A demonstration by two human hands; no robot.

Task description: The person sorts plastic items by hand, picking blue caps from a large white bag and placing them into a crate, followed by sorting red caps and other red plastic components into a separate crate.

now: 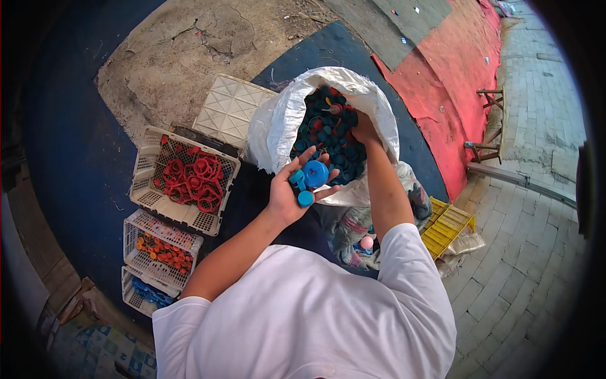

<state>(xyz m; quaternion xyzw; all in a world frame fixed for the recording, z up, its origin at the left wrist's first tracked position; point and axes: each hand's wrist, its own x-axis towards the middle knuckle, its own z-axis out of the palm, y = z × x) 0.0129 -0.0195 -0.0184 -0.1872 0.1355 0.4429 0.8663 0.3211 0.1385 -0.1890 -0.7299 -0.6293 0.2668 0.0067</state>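
Observation:
My left hand [292, 194], palm up with its fingers partly spread, holds several blue plastic caps [315, 174], one large and the others smaller. It is over the near rim of a white woven sack [273, 131]. Inside the sack lies a heap of dark green and teal caps [322, 136], with red ones and a few yellow bits among them. My right hand [364, 128] reaches into the sack along its right side, at the caps. Its fingers are mostly hidden there, and I cannot tell what they hold.
Left of the sack stands a white crate [146, 170] of red plastic rings. Nearer are a crate [131, 243] with orange pieces and another [131, 290] with blue ones. A white slatted panel [230, 110] lies behind. At right are a stuffed bag [350, 230] and a yellow crate [449, 227].

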